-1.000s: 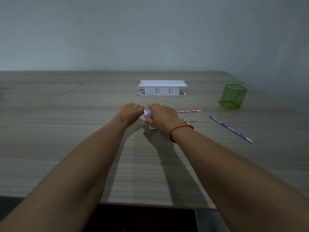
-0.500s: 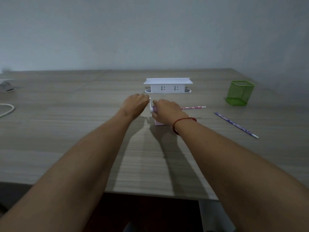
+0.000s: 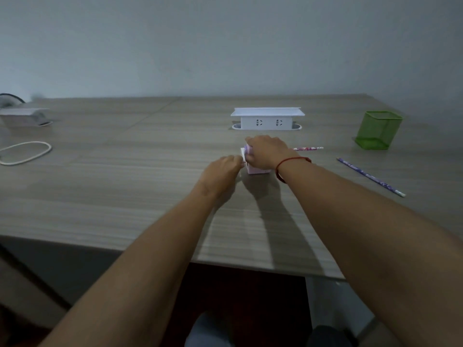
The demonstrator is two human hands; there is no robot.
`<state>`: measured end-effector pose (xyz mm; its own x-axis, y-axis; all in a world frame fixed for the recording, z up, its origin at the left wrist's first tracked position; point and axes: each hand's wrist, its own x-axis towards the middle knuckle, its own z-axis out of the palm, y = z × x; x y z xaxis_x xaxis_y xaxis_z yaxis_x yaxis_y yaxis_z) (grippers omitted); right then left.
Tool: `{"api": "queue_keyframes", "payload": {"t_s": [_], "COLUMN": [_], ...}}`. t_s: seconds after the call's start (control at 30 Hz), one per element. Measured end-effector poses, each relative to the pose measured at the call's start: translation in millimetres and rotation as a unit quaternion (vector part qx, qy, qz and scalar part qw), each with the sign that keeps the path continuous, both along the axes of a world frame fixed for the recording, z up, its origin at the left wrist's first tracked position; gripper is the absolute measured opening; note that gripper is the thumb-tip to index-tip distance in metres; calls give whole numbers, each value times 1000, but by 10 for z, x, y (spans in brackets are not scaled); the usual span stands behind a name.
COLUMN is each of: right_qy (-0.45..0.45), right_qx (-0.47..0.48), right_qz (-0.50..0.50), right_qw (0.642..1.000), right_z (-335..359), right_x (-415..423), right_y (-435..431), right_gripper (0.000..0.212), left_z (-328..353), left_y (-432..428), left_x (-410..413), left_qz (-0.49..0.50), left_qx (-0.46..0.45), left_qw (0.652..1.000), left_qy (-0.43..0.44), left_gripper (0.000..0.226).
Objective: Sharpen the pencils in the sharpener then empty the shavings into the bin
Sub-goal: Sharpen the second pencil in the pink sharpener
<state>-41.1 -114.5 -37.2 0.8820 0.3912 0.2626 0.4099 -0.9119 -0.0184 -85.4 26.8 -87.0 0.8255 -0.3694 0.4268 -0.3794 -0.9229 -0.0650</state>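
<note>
Clamping sharpener (image 3: 258,169) from above, right hand (image 3: 266,151) fingers curled; left hand (image 3: 221,170) fingers pinching crank (image 3: 242,154).

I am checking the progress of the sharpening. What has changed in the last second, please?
The left hand, pinching the white crank, rose and then came down toward the person, as if turning it. The right hand still holds the sharpener in place, the pink pencil sticking out to its right. The purple pencil and green bin did not move.
</note>
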Motion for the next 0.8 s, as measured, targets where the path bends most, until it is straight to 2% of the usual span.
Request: {"api": "queue_keyframes", "payload": {"t_s": [0.13,0.4,0.57,0.8], "right_qy": [-6,-44,-55,-32], "right_qx": [-3,22,30,4], "right_qz": [4,14,34,37], "right_qw": [1000,999,997,999], "right_z": [-12,-124,-160,-106], "right_x": [17,64,95,120], "right_y": [-21,-18,-54,-57], "right_gripper": [33,35,34,35], "left_z": [-78,-88,83,282], "left_y": [-1,90,97,42], "left_x": [173,680,781,652], "left_qz": [34,-3,18,55], "left_qx": [46,68,78,148], "left_qw": [997,993,994,987], "left_qy": [49,92,73,33], "left_gripper": [15,32,26,22]}}
